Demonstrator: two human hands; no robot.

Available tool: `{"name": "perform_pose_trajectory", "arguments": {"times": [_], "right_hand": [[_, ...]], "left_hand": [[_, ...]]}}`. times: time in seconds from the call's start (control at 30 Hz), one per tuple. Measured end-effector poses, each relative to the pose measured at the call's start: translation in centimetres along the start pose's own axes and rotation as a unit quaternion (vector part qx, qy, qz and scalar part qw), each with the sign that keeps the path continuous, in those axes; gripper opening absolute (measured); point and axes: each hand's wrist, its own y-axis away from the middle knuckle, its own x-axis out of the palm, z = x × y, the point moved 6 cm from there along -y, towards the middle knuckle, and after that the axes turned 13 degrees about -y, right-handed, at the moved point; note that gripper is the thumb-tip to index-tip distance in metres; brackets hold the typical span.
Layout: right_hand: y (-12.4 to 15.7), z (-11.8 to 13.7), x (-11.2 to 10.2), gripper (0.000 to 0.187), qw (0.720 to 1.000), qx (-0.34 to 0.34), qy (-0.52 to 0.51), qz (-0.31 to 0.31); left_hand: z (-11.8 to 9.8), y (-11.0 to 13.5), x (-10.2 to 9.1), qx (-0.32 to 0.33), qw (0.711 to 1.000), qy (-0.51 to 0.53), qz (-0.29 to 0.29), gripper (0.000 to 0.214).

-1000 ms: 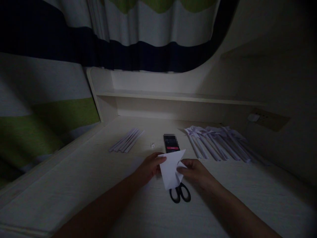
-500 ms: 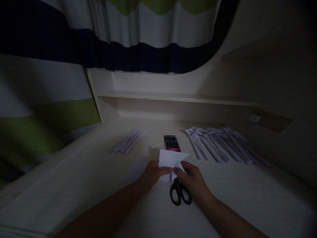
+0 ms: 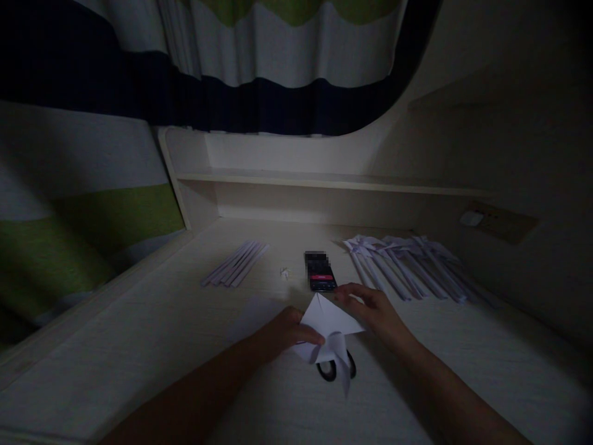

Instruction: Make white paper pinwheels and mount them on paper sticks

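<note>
Right hand [image 3: 374, 310] withdrawn, half-spread; left [image 3: 286, 334] pinches paper [image 3: 330, 318].

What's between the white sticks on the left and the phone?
A small whitish bit sits between those white sticks and the phone; the head view shows it.

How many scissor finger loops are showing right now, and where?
2: a left loop and a right loop, side by side near the lower edge of the white paper. The paper hides part of the right one.
</note>
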Motion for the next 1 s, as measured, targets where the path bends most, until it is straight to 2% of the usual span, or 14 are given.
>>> {"name": "perform_pose_trajectory", "arguments": {"times": [0.13, 0.23, 0.37, 0.47, 0.7, 1.0], "right_hand": [[0.2, -0.3, 1.0, 0.020, 0.997, -0.033, 0.042, 0.051], [0.4, 0.6, 1.6, 0.012, 0.988, -0.114, 0.065, 0.084], [1.6, 2.8, 2.4, 0.008, 0.941, -0.275, 0.114, 0.160], [2.7, 3.8, 3.0, 0.011, 0.900, -0.339, 0.174, 0.211], [3.9, 4.7, 3.9, 0.016, 0.835, -0.383, 0.304, 0.251], [4.2, 4.8, 4.5, 0.019, 0.812, -0.379, 0.358, 0.263]], "left_hand": [[-0.2, 0.1, 0.1, -0.017, 1.000, -0.013, 0.002, 0.014], [-0.4, 0.1, 0.0, -0.011, 1.000, -0.011, 0.009, 0.012], [-0.6, 0.2, 0.0, -0.006, 1.000, -0.005, 0.018, 0.012], [-0.7, 0.3, 0.1, -0.002, 1.000, 0.009, 0.026, 0.007], [0.6, -0.2, -0.3, -0.015, 0.999, 0.023, 0.042, 0.012], [0.3, -0.1, -0.3, -0.019, 0.998, 0.032, 0.051, 0.010]]}}
